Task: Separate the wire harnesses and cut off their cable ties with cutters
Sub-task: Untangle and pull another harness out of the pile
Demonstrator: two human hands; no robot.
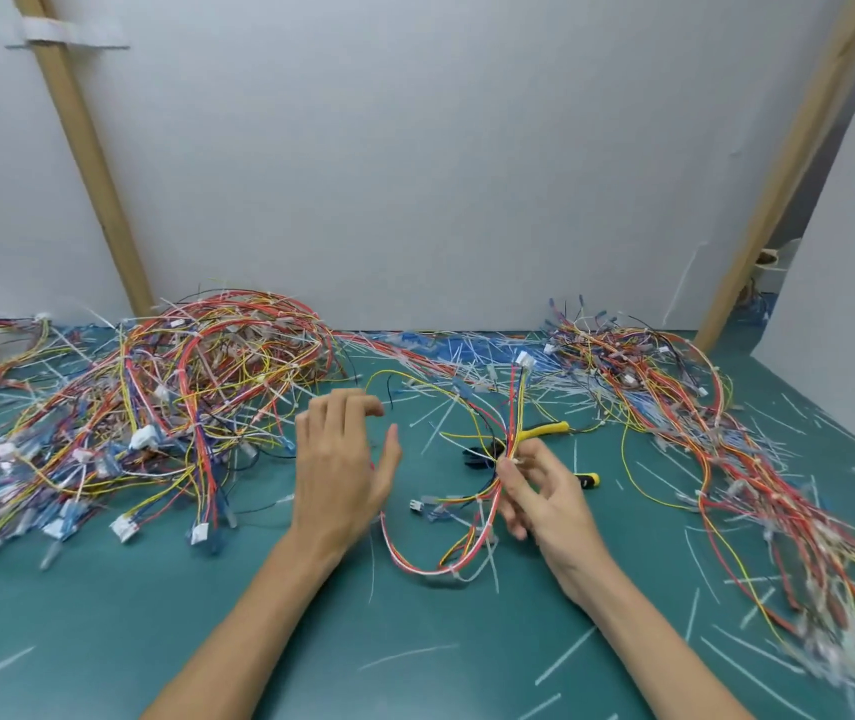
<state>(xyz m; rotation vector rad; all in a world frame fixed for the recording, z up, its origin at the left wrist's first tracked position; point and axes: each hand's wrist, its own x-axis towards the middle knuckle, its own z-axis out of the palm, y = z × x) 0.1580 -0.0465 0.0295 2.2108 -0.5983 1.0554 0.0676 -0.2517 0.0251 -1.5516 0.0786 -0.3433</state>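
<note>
Centre frame, the right hand (534, 491) pinches one harness (430, 568) apart from the piles (181, 407), probably for cutting; the left hand (342, 459) hovers spread.

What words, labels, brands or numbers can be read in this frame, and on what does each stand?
None can be read.
On the cutters, yellow handles: no brand or marking legible.
On the white connectors: too blurred, no print can be made out.
On the white tape at the top left: looks blank.
On the wire harness pinched by the right hand: no tag or print visible.
</note>
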